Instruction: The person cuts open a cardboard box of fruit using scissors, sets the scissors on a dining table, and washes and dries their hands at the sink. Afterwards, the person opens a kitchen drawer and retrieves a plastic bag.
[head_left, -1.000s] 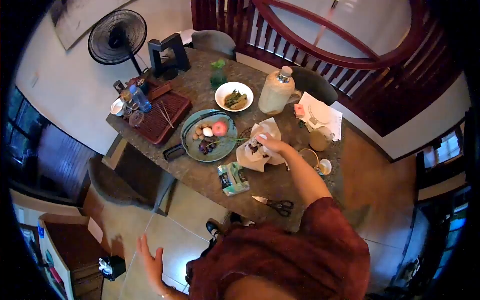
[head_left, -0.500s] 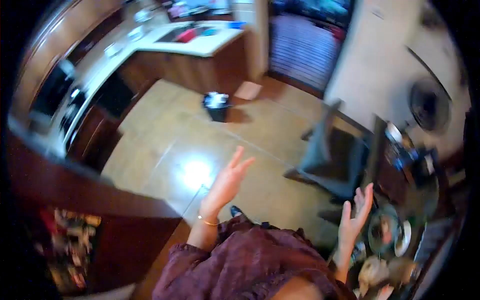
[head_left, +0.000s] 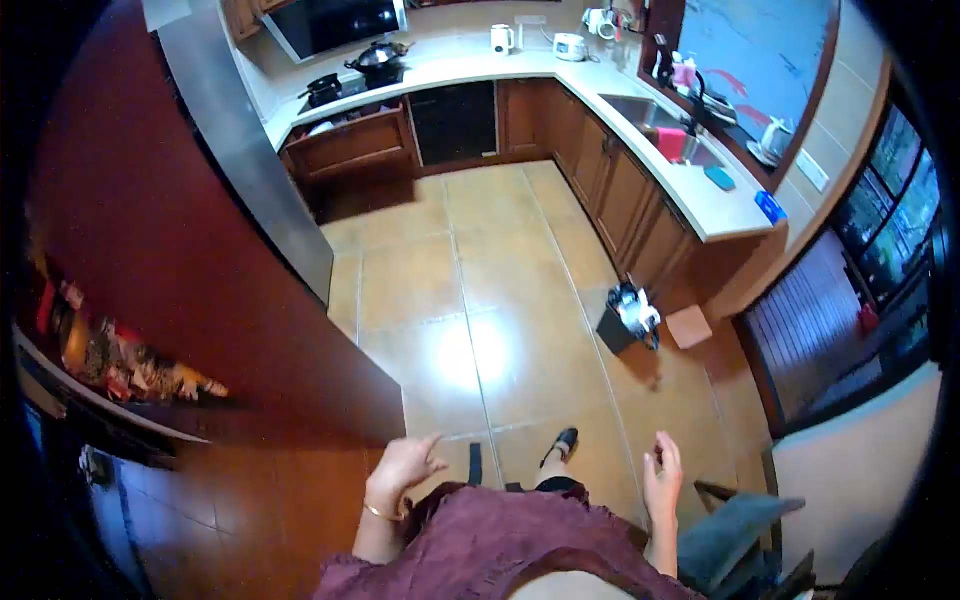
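Observation:
Low in the view, left of the maroon shirt, my left hand [head_left: 404, 466] hangs over the floor with a gold bangle at its wrist. Its fingers are loosely curled but apart, with nothing in them. To the right of the shirt, my right hand [head_left: 662, 476] points forward, fingers slightly bent and apart, also without anything in it. Neither hand touches an object. Between them, a foot in a dark shoe [head_left: 566, 442] is on the tiled floor [head_left: 520, 270]. The right hand is nearest to a grey-green chair [head_left: 735, 535].
A tall reddish-brown cabinet [head_left: 200, 260] and fridge side [head_left: 245, 140] stand at the left. Ahead, a white counter [head_left: 450, 68] carries a wok [head_left: 378, 57] and leads to a sink [head_left: 640, 110]. A partly open drawer [head_left: 350, 146] and black bin [head_left: 625, 328] are below.
The view has swung from the dining table to the kitchen. My right hand has left the paper bag on the table and is at my side. My left hand has come lower, its fingers more curled.

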